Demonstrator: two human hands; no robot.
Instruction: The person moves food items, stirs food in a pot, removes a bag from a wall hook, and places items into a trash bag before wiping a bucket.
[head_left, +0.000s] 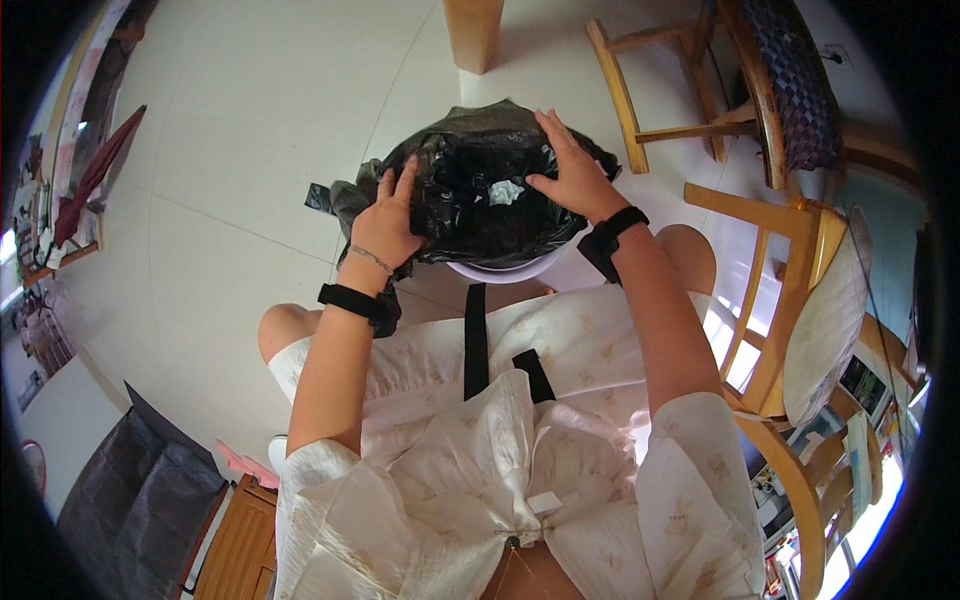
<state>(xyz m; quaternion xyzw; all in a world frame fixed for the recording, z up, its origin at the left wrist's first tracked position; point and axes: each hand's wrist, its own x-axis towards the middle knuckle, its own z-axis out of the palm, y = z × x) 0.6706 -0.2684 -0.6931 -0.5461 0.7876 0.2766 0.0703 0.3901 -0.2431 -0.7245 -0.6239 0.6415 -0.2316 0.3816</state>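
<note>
A black plastic bag lines a round, light-coloured bin, whose rim shows below the bag on the near side. Inside the bag lies a crumpled piece of white tissue. My left hand rests on the bag's left edge with its fingers spread. On the right edge lies my right hand, thumb and fingers apart, over the bag's opening. The bag's edge spreads loosely beyond the bin, with a strip sticking out at the left. Folds of plastic hide most of the bin.
Wooden chairs stand at the right, one with a pale cushion. A wooden leg stands on the tiled floor beyond the bag. A closed dark red umbrella leans at the far left. A wooden cabinet is at the lower left.
</note>
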